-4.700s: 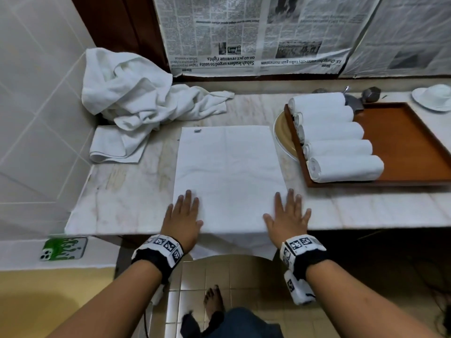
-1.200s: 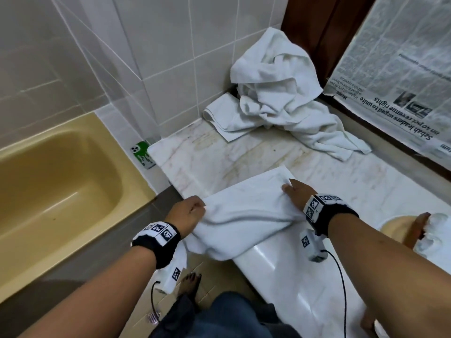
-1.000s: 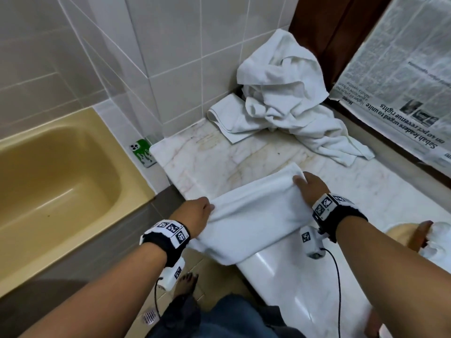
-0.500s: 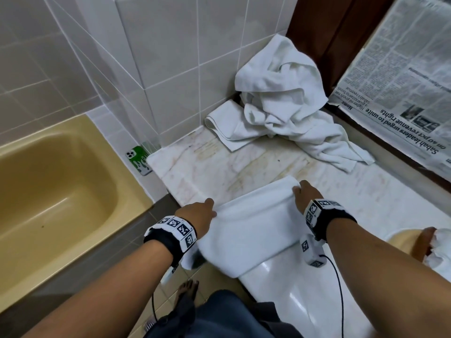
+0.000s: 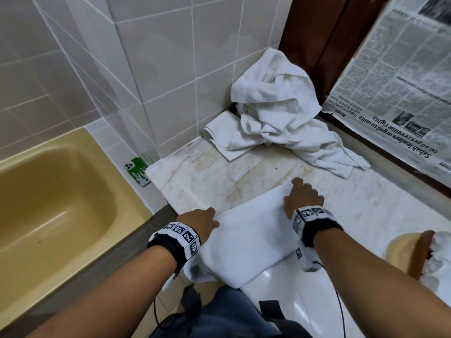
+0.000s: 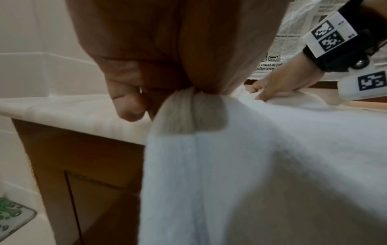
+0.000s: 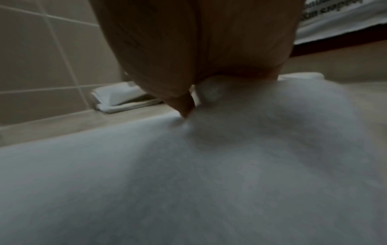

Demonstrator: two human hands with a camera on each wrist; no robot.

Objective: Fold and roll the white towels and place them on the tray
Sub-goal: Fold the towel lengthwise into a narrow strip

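Hands grip one folded white towel [image 5: 246, 240] at the marble counter's [image 5: 366, 208] near edge, left hand [image 5: 200, 222] pinching its near-left corner, right hand [image 5: 303, 197] now clutching the far corner, hem drooping less than before.

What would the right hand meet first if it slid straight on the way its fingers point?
Bare marble counter first, just past the folded towel's edge. Farther along that line the right hand would probably reach the crumpled towel pile in the corner, though depth is unclear.

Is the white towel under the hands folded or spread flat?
Folded: the white towel shows doubled layers at the corner pinched by the left hand.
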